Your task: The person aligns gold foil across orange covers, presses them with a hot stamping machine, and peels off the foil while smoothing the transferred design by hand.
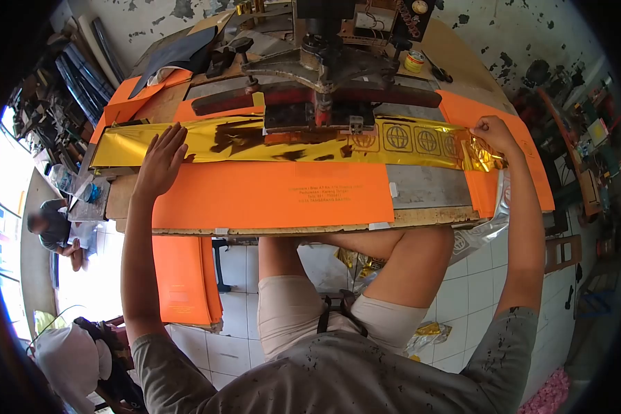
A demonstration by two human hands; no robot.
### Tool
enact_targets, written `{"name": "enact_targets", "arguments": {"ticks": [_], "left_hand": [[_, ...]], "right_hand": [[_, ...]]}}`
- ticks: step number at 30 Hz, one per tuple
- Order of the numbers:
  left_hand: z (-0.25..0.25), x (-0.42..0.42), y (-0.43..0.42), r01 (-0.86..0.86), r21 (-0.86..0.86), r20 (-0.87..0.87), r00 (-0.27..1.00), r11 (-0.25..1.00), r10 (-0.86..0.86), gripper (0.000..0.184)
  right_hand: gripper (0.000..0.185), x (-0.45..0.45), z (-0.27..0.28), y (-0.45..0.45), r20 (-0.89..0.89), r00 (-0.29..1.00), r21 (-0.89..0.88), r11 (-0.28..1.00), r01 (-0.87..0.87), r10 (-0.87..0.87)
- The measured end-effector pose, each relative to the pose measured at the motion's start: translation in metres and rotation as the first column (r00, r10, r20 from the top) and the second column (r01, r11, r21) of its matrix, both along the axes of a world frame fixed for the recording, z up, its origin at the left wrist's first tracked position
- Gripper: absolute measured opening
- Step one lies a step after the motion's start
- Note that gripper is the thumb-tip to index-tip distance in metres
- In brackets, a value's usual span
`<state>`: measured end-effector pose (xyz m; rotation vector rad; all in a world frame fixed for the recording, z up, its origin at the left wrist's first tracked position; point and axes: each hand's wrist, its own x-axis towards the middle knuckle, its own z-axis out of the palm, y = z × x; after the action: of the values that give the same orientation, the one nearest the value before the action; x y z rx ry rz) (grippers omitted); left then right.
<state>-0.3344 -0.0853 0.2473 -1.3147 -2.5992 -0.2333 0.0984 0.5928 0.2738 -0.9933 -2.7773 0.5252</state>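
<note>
A long strip of gold foil stretches across the worktable beneath the head of a stamping press. Globe emblems in square frames mark its right part, and dark patches show near the middle. My left hand lies flat on the left part of the foil, fingers straight. At the right end, my right hand is closed, pinching the crumpled foil edge. Under and in front of the strip lies an orange printed sheet, its small dark text right of the middle.
More orange sheets lie at the right, and a stack of them sits below the table's left side. Scissors and a yellow tin stand behind. Foil scraps litter the tiled floor. A person sits far left.
</note>
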Motion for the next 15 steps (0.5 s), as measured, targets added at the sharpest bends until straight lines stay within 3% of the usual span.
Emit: {"name": "enact_targets", "arguments": {"ticks": [5, 15], "left_hand": [[-0.002, -0.002, 0.009, -0.03, -0.02, 0.024, 0.999, 0.999, 0.03, 0.059], [0.001, -0.011, 0.02, -0.015, -0.036, 0.094, 0.995, 0.999, 0.018, 0.063]], "right_hand": [[0.024, -0.022, -0.006, 0.016, -0.014, 1.0, -0.068, 0.998, 0.009, -0.01], [0.027, -0.04, -0.016, 0.046, -0.038, 0.998, -0.043, 0.998, -0.041, 0.04]]}}
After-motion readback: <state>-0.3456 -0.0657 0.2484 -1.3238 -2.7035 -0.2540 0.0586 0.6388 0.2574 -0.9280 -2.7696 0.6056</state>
